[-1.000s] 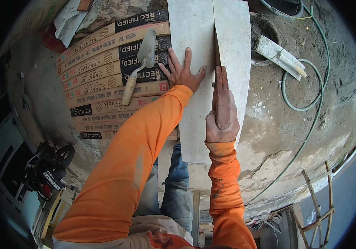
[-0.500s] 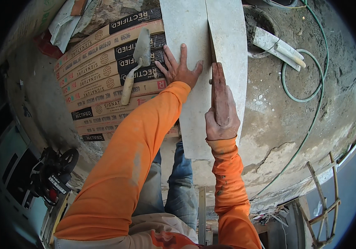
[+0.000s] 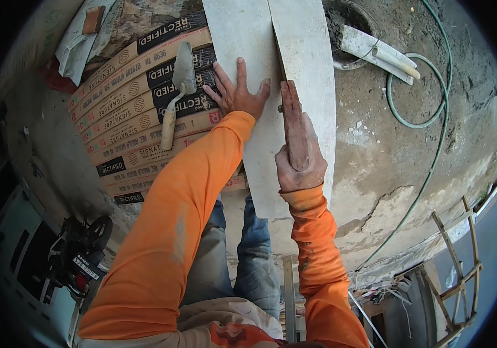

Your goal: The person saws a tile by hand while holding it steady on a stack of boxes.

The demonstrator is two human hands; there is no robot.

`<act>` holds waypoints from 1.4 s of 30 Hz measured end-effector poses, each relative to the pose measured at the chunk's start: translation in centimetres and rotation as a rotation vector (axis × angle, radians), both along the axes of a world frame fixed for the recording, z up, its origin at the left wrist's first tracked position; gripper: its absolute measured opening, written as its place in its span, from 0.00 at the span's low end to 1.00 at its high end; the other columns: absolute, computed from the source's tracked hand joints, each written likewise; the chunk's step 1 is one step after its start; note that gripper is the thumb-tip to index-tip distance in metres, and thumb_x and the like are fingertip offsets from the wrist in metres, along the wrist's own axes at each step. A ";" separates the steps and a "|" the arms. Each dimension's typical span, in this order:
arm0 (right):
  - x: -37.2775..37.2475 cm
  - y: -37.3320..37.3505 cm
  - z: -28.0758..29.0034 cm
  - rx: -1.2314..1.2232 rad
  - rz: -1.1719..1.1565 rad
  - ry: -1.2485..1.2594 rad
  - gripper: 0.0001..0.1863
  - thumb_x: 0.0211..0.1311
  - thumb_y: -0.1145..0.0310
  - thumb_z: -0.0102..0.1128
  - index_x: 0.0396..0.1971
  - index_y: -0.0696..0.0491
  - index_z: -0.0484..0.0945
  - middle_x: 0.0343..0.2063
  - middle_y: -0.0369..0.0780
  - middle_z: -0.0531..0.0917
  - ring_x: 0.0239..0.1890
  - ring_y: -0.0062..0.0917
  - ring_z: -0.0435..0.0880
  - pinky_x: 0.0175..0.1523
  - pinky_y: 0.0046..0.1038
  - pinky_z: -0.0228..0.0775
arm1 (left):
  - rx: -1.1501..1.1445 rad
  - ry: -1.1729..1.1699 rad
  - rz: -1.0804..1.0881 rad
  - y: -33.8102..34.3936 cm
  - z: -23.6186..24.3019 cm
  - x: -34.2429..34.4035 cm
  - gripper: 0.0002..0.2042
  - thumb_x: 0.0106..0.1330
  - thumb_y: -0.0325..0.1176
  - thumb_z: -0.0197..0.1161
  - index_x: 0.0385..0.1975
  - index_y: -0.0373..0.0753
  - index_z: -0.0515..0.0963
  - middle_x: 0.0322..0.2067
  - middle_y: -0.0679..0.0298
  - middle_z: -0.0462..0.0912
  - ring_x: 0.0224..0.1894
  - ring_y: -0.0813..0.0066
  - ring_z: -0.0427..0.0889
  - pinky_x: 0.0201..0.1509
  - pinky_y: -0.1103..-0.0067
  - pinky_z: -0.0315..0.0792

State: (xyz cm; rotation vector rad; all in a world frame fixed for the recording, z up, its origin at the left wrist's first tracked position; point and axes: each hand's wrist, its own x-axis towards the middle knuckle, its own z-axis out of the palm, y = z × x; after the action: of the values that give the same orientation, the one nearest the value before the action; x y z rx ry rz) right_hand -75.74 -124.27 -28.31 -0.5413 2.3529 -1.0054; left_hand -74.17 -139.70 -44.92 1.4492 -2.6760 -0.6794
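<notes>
My left hand [image 3: 238, 94] lies flat with spread fingers on a long grey tile [image 3: 234, 35]. A second grey tile [image 3: 309, 64] lies close beside it on the right. My right hand [image 3: 300, 168] grips a reddish-brown handled tool [image 3: 292, 113]. The tool's thin blade runs edge-on up the seam between the two tiles. Both sleeves are orange. The near end of the left tile is partly hidden by my left arm.
A trowel [image 3: 180, 78] rests on stacked flat cartons [image 3: 127, 116] at the left. A dark tub [image 3: 344, 14] with white pipe pieces [image 3: 379, 52] and a green hose [image 3: 431, 122] lie on rough concrete at the right. A power tool [image 3: 80, 261] sits lower left, and a wooden frame [image 3: 457, 272] lower right.
Both hands keep their places on the tile and tool. The whole view has drifted slightly, so they sit a little further left in the picture.
</notes>
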 end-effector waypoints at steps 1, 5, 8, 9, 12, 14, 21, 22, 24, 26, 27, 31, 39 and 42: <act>0.7 0.4 1.6 0.062 0.049 -0.040 0.43 0.41 0.83 0.49 0.67 0.60 0.60 0.60 0.52 0.72 0.44 0.44 0.82 0.49 0.31 0.73 | 0.008 -0.011 -0.013 0.3 0.1 0.8 0.41 0.59 0.61 0.60 0.72 0.54 0.57 0.72 0.38 0.37 0.74 0.40 0.43 0.72 0.43 0.25; 6.2 6.3 11.4 0.376 0.243 -0.381 0.51 0.35 0.80 0.42 0.72 0.58 0.51 0.70 0.47 0.60 0.44 0.41 0.81 0.45 0.31 0.73 | -0.047 -0.138 -0.033 -2.0 0.9 2.0 0.43 0.60 0.63 0.58 0.73 0.53 0.53 0.72 0.39 0.36 0.74 0.40 0.43 0.73 0.46 0.26; 4.7 5.9 13.1 0.260 0.158 -0.305 0.50 0.35 0.80 0.42 0.72 0.56 0.54 0.70 0.48 0.60 0.45 0.40 0.81 0.41 0.29 0.73 | -0.059 -0.137 -0.045 -1.8 0.2 1.8 0.43 0.59 0.63 0.59 0.73 0.53 0.54 0.72 0.39 0.37 0.74 0.41 0.44 0.73 0.46 0.27; 3.8 4.6 11.3 0.175 0.141 -0.275 0.48 0.38 0.79 0.43 0.71 0.56 0.57 0.69 0.49 0.62 0.44 0.40 0.82 0.41 0.28 0.74 | -0.089 -0.111 -0.039 -2.2 -0.1 2.4 0.43 0.59 0.63 0.60 0.73 0.54 0.54 0.72 0.39 0.37 0.74 0.41 0.43 0.72 0.44 0.27; 1.2 2.8 0.4 0.065 -0.013 -0.114 0.45 0.49 0.73 0.58 0.71 0.55 0.54 0.51 0.51 0.80 0.45 0.39 0.85 0.43 0.29 0.77 | -0.045 -0.044 -0.038 -0.4 -0.6 0.1 0.43 0.59 0.64 0.59 0.73 0.56 0.52 0.72 0.39 0.36 0.75 0.43 0.39 0.71 0.43 0.26; 0.2 0.3 -1.2 -0.066 -0.071 0.048 0.45 0.48 0.71 0.66 0.70 0.53 0.57 0.38 0.50 0.83 0.34 0.44 0.86 0.40 0.34 0.78 | -0.031 -0.088 -0.007 0.3 -0.9 0.4 0.43 0.59 0.64 0.59 0.73 0.56 0.52 0.72 0.40 0.36 0.75 0.44 0.40 0.72 0.43 0.26; 3.3 4.9 10.6 0.271 0.355 -0.182 0.46 0.44 0.77 0.42 0.72 0.60 0.50 0.72 0.46 0.55 0.66 0.30 0.68 0.60 0.25 0.67 | -0.151 -0.151 -0.012 -2.3 -0.5 2.2 0.43 0.59 0.63 0.60 0.73 0.58 0.52 0.72 0.40 0.38 0.74 0.44 0.46 0.74 0.48 0.28; 3.3 5.4 11.3 0.217 0.269 -0.341 0.47 0.43 0.78 0.41 0.72 0.60 0.48 0.73 0.45 0.53 0.69 0.28 0.63 0.64 0.23 0.62 | -0.144 -0.153 -0.015 -1.8 -0.4 2.0 0.43 0.59 0.63 0.59 0.73 0.58 0.51 0.72 0.40 0.38 0.74 0.44 0.46 0.74 0.48 0.28; 3.4 5.0 9.5 0.141 0.174 -0.422 0.46 0.45 0.76 0.43 0.72 0.59 0.49 0.70 0.47 0.56 0.68 0.29 0.64 0.65 0.23 0.61 | -0.121 -0.189 -0.014 -2.1 0.0 1.8 0.43 0.60 0.64 0.59 0.73 0.58 0.51 0.72 0.40 0.38 0.74 0.44 0.47 0.74 0.48 0.28; 2.8 4.9 5.4 0.158 0.151 -0.252 0.43 0.50 0.72 0.51 0.71 0.57 0.52 0.63 0.51 0.69 0.61 0.35 0.75 0.60 0.26 0.70 | -0.099 -0.205 0.000 -1.0 -0.1 0.9 0.42 0.60 0.64 0.58 0.74 0.58 0.51 0.72 0.40 0.37 0.74 0.44 0.47 0.74 0.48 0.28; 2.3 4.8 2.5 0.041 -0.090 -0.409 0.42 0.56 0.67 0.59 0.71 0.55 0.54 0.56 0.52 0.76 0.56 0.40 0.80 0.60 0.30 0.71 | -0.091 -0.161 -0.004 0.6 -0.6 0.3 0.42 0.61 0.63 0.58 0.73 0.58 0.51 0.72 0.41 0.37 0.74 0.44 0.47 0.74 0.48 0.29; 2.6 2.3 1.1 -0.164 -0.177 -0.245 0.45 0.48 0.73 0.65 0.69 0.54 0.58 0.48 0.51 0.80 0.45 0.44 0.82 0.50 0.32 0.76 | -0.095 -0.175 0.012 -0.1 -0.5 1.2 0.41 0.61 0.62 0.58 0.73 0.58 0.53 0.73 0.41 0.38 0.74 0.43 0.48 0.74 0.49 0.30; 4.0 6.7 11.3 0.079 0.099 -0.628 0.46 0.47 0.75 0.46 0.74 0.52 0.49 0.73 0.43 0.54 0.75 0.25 0.53 0.74 0.27 0.50 | -0.204 -0.142 -0.003 -2.6 -0.8 2.1 0.42 0.59 0.64 0.59 0.73 0.59 0.52 0.73 0.42 0.38 0.74 0.43 0.49 0.74 0.49 0.29; 3.1 5.0 2.3 0.018 0.015 -0.127 0.43 0.47 0.75 0.58 0.69 0.55 0.57 0.56 0.51 0.75 0.54 0.38 0.79 0.53 0.32 0.73 | -0.041 -0.125 0.003 0.3 -0.7 0.2 0.43 0.58 0.64 0.59 0.73 0.56 0.53 0.72 0.38 0.36 0.75 0.43 0.41 0.73 0.45 0.28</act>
State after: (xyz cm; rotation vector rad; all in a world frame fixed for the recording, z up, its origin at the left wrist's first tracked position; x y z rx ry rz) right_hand -72.68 -119.30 -25.97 -0.4728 2.2404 -0.9821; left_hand -73.97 -139.37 -45.58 1.5349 -2.7607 -0.5468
